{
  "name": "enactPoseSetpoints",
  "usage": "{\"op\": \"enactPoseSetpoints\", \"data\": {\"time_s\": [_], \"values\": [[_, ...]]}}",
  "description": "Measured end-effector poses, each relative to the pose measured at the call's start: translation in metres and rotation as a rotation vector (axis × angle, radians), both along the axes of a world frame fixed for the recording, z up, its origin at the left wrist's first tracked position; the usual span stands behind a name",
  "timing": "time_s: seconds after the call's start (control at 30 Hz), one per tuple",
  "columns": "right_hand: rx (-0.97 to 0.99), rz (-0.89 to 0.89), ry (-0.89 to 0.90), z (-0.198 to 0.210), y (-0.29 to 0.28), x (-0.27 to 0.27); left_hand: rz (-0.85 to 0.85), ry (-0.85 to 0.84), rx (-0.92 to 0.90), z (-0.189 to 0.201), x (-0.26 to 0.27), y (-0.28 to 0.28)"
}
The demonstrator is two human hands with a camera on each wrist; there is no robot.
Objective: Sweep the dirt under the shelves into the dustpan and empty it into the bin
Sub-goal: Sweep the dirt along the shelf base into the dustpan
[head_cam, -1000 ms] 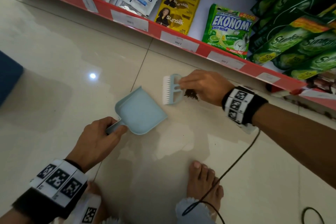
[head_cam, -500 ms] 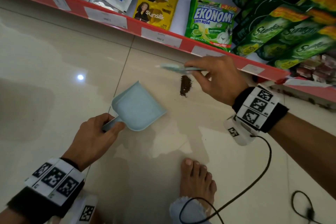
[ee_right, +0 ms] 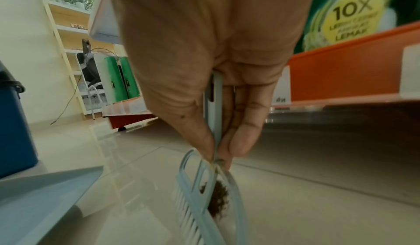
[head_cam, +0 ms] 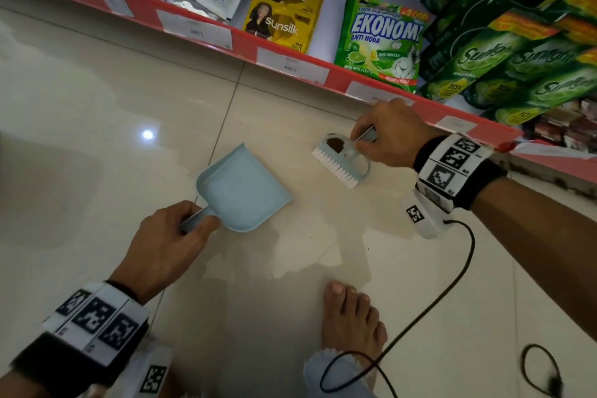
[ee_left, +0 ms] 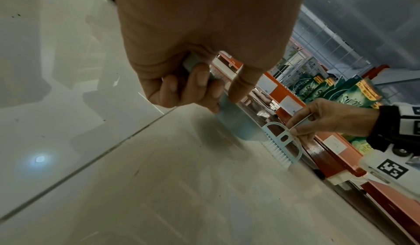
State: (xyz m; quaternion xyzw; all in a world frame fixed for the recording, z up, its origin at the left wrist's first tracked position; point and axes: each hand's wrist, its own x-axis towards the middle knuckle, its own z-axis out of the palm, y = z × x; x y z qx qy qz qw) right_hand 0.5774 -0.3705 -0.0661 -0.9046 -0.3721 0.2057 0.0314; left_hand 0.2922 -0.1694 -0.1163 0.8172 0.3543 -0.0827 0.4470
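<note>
My left hand [head_cam: 198, 216] grips the handle of a light blue dustpan [head_cam: 240, 191] that lies on the tiled floor, its mouth facing the shelf. My right hand [head_cam: 358, 142] pinches the thin handle of a light blue brush [head_cam: 342, 161] with white bristles, just right of the pan and in front of the red shelf edge [head_cam: 290, 64]. A small dark dirt pile [head_cam: 336, 144] shows through the brush's open frame. In the right wrist view the brush [ee_right: 204, 195] stands tilted over the dirt [ee_right: 219, 200], with the dustpan [ee_right: 41, 204] at the lower left.
Shampoo and detergent packets [head_cam: 378, 35] fill the bottom shelf. A bare foot [head_cam: 352, 326] and a black cable [head_cam: 452, 284] lie near me on the floor. A dark blue bin [ee_right: 13, 126] stands to the left in the right wrist view.
The brush was left of the dirt, then lifted flat above the exposed pile. Now it is down again over the dirt, bristles toward the dustpan. The dustpan has stayed put.
</note>
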Motion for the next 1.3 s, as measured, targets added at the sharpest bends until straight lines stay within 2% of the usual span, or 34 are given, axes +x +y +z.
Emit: {"op": "enactPoseSetpoints", "data": {"time_s": [0.17,0.27,0.33,0.5,0.7,0.9,0.97,1.07,1.17,1.3], "values": [[0.110,-0.026,-0.025,0.016,-0.007,0.013,-0.003,-0.020,0.005,-0.007,0.002,0.000],[0.183,-0.033,-0.120,0.031,-0.012,0.019,-0.009,-0.022,0.005,-0.006,0.001,-0.002],[0.133,-0.017,-0.197,0.032,-0.012,0.018,0.001,-0.016,-0.003,-0.007,0.001,-0.001],[-0.183,0.032,-0.395,0.005,-0.004,-0.004,-0.007,-0.020,0.001,-0.006,0.004,-0.003],[-0.118,0.138,-0.301,-0.013,-0.010,-0.044,-0.006,-0.037,0.004,-0.006,0.002,-0.002],[-0.093,0.062,-0.460,-0.001,0.002,-0.026,-0.020,-0.028,0.000,-0.008,0.005,-0.005],[-0.126,0.045,-0.419,-0.004,0.008,-0.022,-0.022,-0.032,-0.005,-0.007,0.006,-0.005],[-0.180,0.140,-0.329,-0.015,0.006,-0.033,-0.013,-0.039,-0.007,-0.006,0.005,-0.004],[-0.127,0.203,-0.245,-0.022,-0.011,-0.050,0.003,-0.037,-0.007,-0.007,0.002,-0.002],[-0.004,0.089,-0.326,-0.016,-0.032,-0.050,0.004,-0.031,-0.003,-0.010,0.000,-0.002]]}}
